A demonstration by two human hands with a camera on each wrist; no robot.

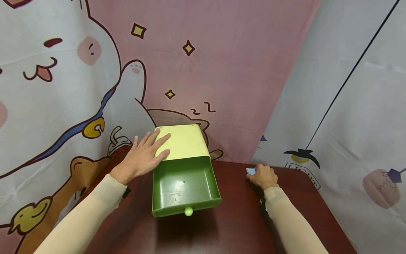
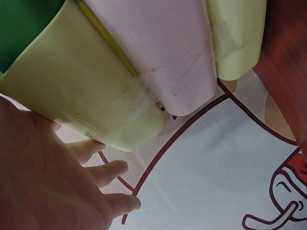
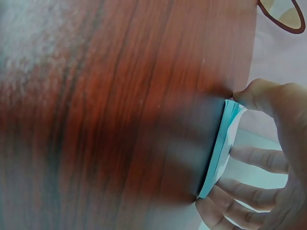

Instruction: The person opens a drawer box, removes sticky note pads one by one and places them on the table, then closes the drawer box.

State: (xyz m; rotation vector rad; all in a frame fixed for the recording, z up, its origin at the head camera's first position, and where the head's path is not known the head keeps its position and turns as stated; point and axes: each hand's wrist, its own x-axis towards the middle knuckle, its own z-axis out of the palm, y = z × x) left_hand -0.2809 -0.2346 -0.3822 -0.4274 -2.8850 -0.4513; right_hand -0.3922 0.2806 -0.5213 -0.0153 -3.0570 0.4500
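A small drawer cabinet with a pale yellow top [image 1: 184, 141] stands on the table. Its green drawer [image 1: 182, 181] is pulled out, showing a bare inside and a round light-green knob [image 1: 188, 211]. My left hand [image 1: 141, 157] rests on the left part of the top, fingers spread and straight. In the left wrist view, that hand lies against the yellow casing [image 2: 91, 81], beside a pink section [image 2: 165, 57]. Near the table's far edge, my right hand [image 1: 264, 175] grips a flat light-blue pack [image 3: 217, 155] between thumb and fingers. Its exact kind is unclear.
The dark red-brown table [image 1: 241, 218] ends at a printed cloth backdrop [image 1: 241, 70] just behind the cabinet and the right hand. Another yellow section [image 2: 240, 38] sits below the pink one, with clear tape across the sections.
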